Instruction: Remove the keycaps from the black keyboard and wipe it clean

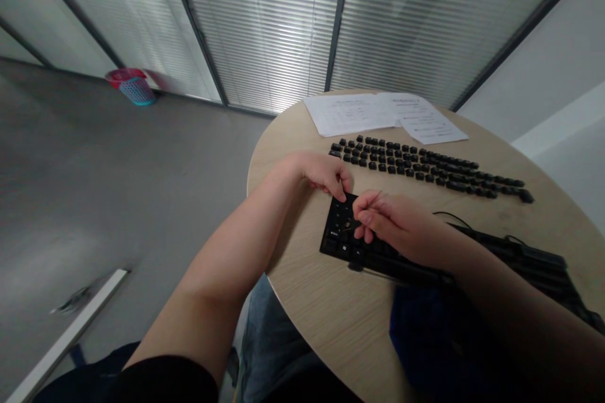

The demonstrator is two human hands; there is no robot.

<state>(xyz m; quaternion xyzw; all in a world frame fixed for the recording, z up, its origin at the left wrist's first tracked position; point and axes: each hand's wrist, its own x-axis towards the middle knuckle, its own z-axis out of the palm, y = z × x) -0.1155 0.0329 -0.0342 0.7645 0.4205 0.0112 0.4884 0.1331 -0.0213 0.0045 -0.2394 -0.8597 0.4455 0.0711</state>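
A black keyboard (333,238) lies near the table's front edge, with keys still on its lower left part and bare sockets above them. My left hand (325,173) grips its far left corner, thumb on top and fingers curled. Over the left part of the keyboard, my right hand (385,219) is closed in a pinch. A thin line shows at its fingers, but what they hold is too small to make out. My right hand and forearm hide much of the keyboard. Beyond both hands, loose black keycaps (392,162) lie in several slanting rows.
Printed sheets (352,114) lie at the table's far side. Another dark, keyboard-like object (534,261) and a thin cable (451,216) are at the right. Something dark blue (416,327) is below my right forearm. A pink and blue basket (137,89) stands on the floor by the blinds.
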